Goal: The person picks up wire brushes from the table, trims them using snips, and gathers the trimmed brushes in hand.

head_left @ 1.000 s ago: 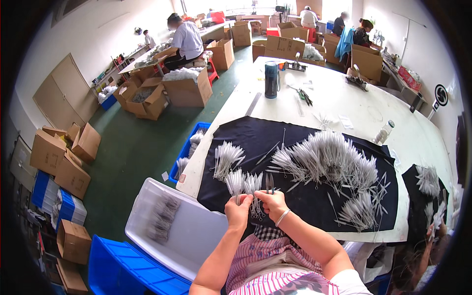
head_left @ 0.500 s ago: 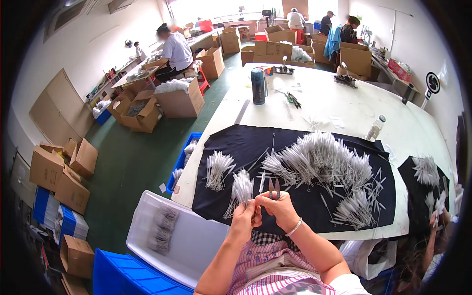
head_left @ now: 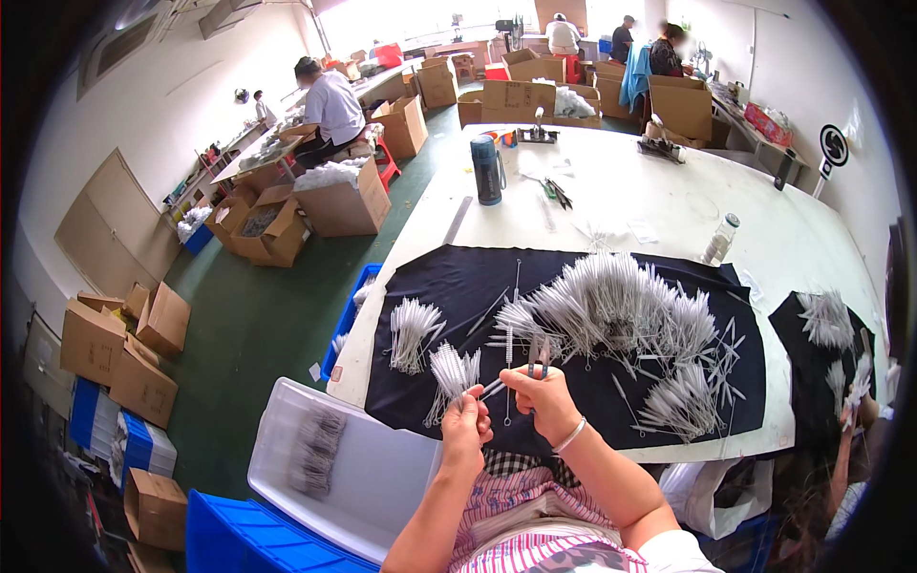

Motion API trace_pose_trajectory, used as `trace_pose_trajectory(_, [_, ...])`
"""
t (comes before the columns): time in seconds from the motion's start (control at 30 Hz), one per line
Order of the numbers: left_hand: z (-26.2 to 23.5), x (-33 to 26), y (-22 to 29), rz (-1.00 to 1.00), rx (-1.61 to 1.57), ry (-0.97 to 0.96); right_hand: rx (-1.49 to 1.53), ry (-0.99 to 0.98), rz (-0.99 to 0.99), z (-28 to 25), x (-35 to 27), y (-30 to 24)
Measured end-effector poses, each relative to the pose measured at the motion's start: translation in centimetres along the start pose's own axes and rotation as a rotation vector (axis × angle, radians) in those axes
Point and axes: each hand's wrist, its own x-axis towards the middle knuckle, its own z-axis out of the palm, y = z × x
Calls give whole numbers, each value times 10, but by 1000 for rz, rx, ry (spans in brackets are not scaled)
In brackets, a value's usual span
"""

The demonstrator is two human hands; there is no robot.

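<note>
Left hand (head_left: 465, 427) grip's closed round a bunch of thin white bristly brushes (head_left: 451, 371); right hand (head_left: 543, 399) pinches small metal pliers (head_left: 538, 356) over the black cloth (head_left: 573, 382).

Over the black cloth (head_left: 458, 286) on the white worktop (head_left: 669, 220), the left hand (head_left: 465, 420) grips a small white brush (head_left: 449, 368) while the right hand (head_left: 544, 401) holds pliers (head_left: 538, 355).

Brown cardboard boxes (head_left: 115, 349) stacked left; round black-and-white sign (head_left: 834, 145) on right wall.
</note>
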Motion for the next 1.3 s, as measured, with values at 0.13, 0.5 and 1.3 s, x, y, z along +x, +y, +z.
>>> trace_pose_trajectory(0.13, [0, -6, 5, 54, 46, 54, 7, -7, 89, 0, 3, 7])
trace_pose_trajectory(0.5, [-16, -10, 13, 137, -20, 38, -266, 123, -15, 11, 24, 59])
trace_pose_trajectory(1.3, [-26, -11, 16, 161, -119, 175, -1352, 293, -205, 20, 45, 75])
